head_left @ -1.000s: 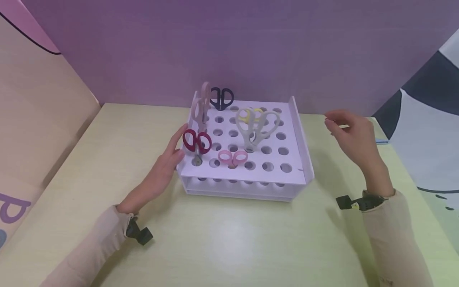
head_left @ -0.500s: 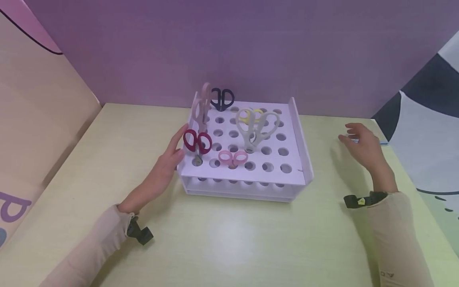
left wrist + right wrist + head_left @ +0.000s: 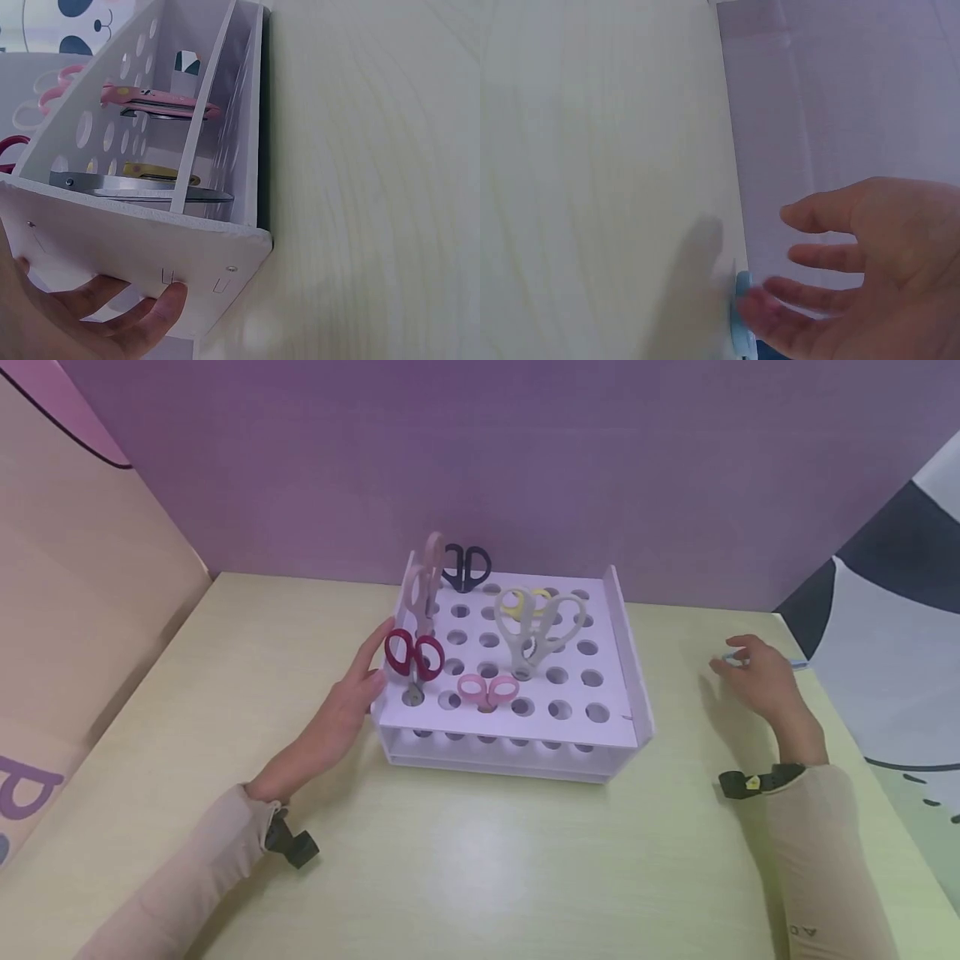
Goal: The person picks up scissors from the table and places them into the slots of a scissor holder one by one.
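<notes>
A white rack (image 3: pixel 517 735) with rows of round holes stands on the table. My left hand (image 3: pixel 337 714) rests its fingers and thumb against the rack's left side panel, as the left wrist view also shows. Upright in the holes stand scissors: crimson scissors (image 3: pixel 415 663) nearest that hand, small pink scissors (image 3: pixel 488 697) at the front, and large white scissors (image 3: pixel 519 652) behind. At the right, my right hand (image 3: pixel 762 681) is over a slim light blue thing (image 3: pixel 798 664) lying on the table, mostly covered by the hand. In the right wrist view its fingers are spread and loosely bent beside it.
Farther back in the rack are black scissors (image 3: pixel 465 582), pale pink scissors (image 3: pixel 424 602) and yellow scissors (image 3: pixel 545 595). A purple panel (image 3: pixel 525 468) rises behind the table (image 3: pixel 480 860). Patterned panels border both sides.
My right hand has moved right and down from above the table to the light blue thing. The left hand stays against the rack, and the scissors have not moved.
</notes>
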{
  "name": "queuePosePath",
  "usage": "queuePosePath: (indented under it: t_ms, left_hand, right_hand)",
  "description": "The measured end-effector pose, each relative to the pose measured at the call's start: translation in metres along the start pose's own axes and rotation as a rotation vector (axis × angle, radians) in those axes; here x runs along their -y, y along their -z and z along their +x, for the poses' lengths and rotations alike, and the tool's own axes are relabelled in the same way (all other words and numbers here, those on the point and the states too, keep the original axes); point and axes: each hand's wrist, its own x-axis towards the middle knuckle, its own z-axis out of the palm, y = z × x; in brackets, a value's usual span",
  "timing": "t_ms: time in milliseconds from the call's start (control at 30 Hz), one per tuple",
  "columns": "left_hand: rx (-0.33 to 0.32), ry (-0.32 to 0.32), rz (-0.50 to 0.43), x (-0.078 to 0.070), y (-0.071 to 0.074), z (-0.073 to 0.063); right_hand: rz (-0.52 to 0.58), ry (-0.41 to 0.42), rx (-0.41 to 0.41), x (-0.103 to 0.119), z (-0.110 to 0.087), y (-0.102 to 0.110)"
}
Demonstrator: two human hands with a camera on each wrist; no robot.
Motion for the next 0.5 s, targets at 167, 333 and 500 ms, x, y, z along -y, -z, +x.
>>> queuePosePath:
  t_ms: [167, 333, 500]
  left_hand:
    - [-0.003, -0.006, 0.009, -0.0007, -0.0003, 0.0007]
    - [-0.004, -0.005, 0.003, -0.0003, -0.0002, 0.0007]
    - [-0.004, -0.002, 0.001, 0.0002, -0.0001, 0.0005]
  right_hand:
    - [-0.02, 0.0, 0.033, -0.0008, 0.0006, -0.0022]
    - [-0.093, 0.042, -0.041, -0.0021, 0.0001, -0.0034]
    - [-0.145, 0.037, -0.006, -0.0015, -0.0022, -0.0028]
